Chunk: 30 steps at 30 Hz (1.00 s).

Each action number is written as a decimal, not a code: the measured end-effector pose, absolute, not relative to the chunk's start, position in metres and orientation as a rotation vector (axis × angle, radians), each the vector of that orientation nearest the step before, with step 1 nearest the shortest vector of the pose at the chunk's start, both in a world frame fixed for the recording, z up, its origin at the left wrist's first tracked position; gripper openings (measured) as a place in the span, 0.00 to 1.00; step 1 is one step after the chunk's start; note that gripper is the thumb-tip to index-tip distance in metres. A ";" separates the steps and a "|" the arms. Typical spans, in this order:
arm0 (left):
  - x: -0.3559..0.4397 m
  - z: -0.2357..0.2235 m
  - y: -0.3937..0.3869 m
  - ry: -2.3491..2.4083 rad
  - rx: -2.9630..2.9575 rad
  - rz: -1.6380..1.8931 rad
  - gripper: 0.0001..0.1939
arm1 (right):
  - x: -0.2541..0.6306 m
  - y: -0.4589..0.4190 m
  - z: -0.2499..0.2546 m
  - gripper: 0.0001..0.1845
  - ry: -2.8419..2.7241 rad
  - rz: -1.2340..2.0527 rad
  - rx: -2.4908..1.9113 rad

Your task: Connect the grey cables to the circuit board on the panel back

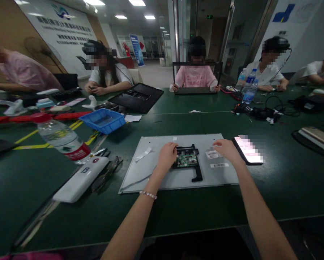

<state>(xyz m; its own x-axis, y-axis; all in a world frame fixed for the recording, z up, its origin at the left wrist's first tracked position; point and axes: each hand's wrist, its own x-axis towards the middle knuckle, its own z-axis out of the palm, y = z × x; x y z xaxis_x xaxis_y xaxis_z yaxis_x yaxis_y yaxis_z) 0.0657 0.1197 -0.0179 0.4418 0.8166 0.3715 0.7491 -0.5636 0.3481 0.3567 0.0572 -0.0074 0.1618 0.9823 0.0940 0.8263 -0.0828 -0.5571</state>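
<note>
A grey-white flat panel (162, 183) lies on the green table in front of me, with a white barcode label (219, 165) and strips of tape on it. On its middle rests a black plastic bracket (197, 174) around a green circuit board (186, 160). My left hand (167, 156) grips the bracket's left side, fingers closed at its upper left corner. Over the panel's right part, my right hand (227, 148) is held near a small printed sticker (212, 155). Its thumb and fingertips come together; whatever they may hold is too small to make out.
A lit phone (249, 150) lies right of the panel. To the left are a tilted water bottle (65, 139), a white power bank (80, 182), glasses (107, 175) and a blue basket (103, 122). Across the table, a person holds a black frame (197, 90); others sit alongside.
</note>
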 end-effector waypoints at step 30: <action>0.065 -0.017 0.122 1.537 2.388 0.846 0.07 | 0.234 0.136 0.015 0.17 -2.513 -0.059 -1.596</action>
